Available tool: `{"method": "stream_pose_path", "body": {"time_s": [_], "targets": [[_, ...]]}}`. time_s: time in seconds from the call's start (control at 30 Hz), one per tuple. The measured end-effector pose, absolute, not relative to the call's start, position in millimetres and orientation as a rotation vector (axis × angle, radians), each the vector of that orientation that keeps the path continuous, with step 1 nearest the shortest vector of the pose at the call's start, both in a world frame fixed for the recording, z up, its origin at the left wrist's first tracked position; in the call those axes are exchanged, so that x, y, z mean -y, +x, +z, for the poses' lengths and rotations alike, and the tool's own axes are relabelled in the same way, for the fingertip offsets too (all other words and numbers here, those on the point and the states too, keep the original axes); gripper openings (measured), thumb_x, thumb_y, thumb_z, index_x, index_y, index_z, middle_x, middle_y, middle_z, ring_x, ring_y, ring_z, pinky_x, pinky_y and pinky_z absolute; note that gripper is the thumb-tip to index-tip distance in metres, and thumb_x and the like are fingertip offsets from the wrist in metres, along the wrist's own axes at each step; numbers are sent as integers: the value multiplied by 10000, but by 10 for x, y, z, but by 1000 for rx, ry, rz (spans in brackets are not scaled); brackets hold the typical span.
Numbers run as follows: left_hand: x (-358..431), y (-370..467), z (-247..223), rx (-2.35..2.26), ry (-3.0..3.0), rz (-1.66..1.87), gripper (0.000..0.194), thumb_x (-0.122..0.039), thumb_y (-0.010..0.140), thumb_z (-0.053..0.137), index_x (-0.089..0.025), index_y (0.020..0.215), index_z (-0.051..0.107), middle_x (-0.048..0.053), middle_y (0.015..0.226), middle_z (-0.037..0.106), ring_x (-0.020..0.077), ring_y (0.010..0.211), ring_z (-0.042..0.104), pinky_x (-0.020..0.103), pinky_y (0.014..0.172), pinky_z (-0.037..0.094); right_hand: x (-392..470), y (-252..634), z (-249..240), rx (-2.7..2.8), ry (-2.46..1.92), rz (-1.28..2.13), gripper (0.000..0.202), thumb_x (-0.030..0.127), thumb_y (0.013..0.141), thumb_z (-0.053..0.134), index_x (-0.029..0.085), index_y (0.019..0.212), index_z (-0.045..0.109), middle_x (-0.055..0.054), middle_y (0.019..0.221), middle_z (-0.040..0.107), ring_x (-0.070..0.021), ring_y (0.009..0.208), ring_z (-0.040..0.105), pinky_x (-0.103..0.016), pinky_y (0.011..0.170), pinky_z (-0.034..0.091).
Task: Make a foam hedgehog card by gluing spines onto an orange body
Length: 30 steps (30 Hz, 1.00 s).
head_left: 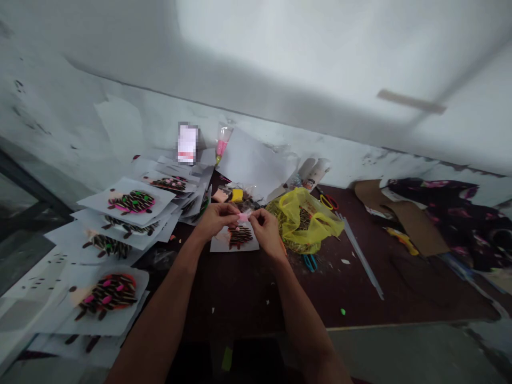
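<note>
Both hands meet over a small white card [218,246] bearing a hedgehog made of dark strips [240,237]. A bit of soft pink clay [243,217] is stretched between my fingertips, just above the card's top edge. My left hand [219,220] pinches its left end with thumb and forefinger. On the other end, my right hand [265,229] closes in a similar pinch. Behind the hands lie a yellow clay block [237,195] and a peach-coloured lump [220,196], partly in clear wrapping.
Stacked hedgehog cards [164,198] fill the left side. A yellow mesh bag [298,234] holding thin sticks sits right of my hands, near blue-handled scissors [309,262], red-and-yellow scissors [329,201] and a clear strip [362,256]. Cardboard [418,226] and a yellow cutter [402,240] lie far right.
</note>
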State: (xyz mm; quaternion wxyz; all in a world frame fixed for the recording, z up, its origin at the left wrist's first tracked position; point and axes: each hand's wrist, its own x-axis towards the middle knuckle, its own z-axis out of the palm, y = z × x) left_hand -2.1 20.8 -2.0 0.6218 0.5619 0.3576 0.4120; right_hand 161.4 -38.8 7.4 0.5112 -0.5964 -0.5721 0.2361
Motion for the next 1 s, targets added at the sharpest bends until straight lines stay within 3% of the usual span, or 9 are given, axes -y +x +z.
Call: {"method": "stream_pose_path", "body": {"time_s": [0.17, 0.3, 0.37, 0.47, 0.67, 0.87, 1.0], "targets": [[-227, -14, 1, -805, 1296, 1040, 270, -316, 581, 826, -137, 688, 656, 59, 898, 735, 147, 701, 664, 279, 641, 548, 422, 1593, 125, 1374, -1477, 528, 153, 297, 781, 536, 192, 676, 571, 26, 638, 553, -132, 609, 483, -263, 611, 367], [-199, 25, 18, -781, 1231, 1069, 309, -337, 580, 829, -142, 700, 621, 26, 751, 709, 148, 667, 664, 293, 660, 556, 421, 1594, 132, 1362, -1424, 565, 148, 295, 791, 540, 200, 679, 556, 33, 636, 525, -128, 614, 465, -253, 590, 357], [-176, 47, 20, -765, 1202, 1042, 325, -352, 586, 824, -147, 714, 606, 14, 688, 691, 159, 643, 671, 311, 647, 566, 407, 1601, 133, 1341, -1346, 629, 112, 297, 788, 549, 199, 778, 602, 24, 703, 572, -128, 630, 479, -251, 600, 381], [-157, 64, 24, -760, 1201, 1022, 327, -347, 581, 823, -149, 712, 598, 10, 667, 683, 163, 624, 673, 317, 623, 572, 383, 1616, 136, 1341, -1229, 780, 214, 316, 773, 581, 209, 942, 657, 0, 820, 651, -139, 670, 528, -262, 641, 430], [-183, 58, 40, -809, 1170, 1082, 329, -330, 552, 833, -155, 700, 597, -8, 650, 684, 151, 620, 661, 330, 658, 584, 342, 1642, 95, 1275, -1236, 803, 141, 324, 728, 642, 203, 795, 614, 36, 669, 572, -127, 616, 492, -251, 606, 409], [-233, 60, 14, -854, 1076, 1180, 385, -353, 526, 833, -157, 712, 558, -27, 671, 643, 140, 649, 638, 341, 689, 591, 316, 1634, 57, 1275, -1229, 869, 219, 395, 716, 658, 202, 804, 604, 43, 646, 539, -114, 575, 459, -237, 561, 384], [-211, 44, 43, -780, 1116, 1145, 392, -294, 543, 812, -157, 857, 622, -15, 757, 657, 153, 737, 650, 347, 733, 587, 317, 1641, 31, 1227, -1294, 776, 190, 371, 733, 604, 199, 814, 597, 37, 663, 543, -113, 585, 451, -225, 547, 369]]}}
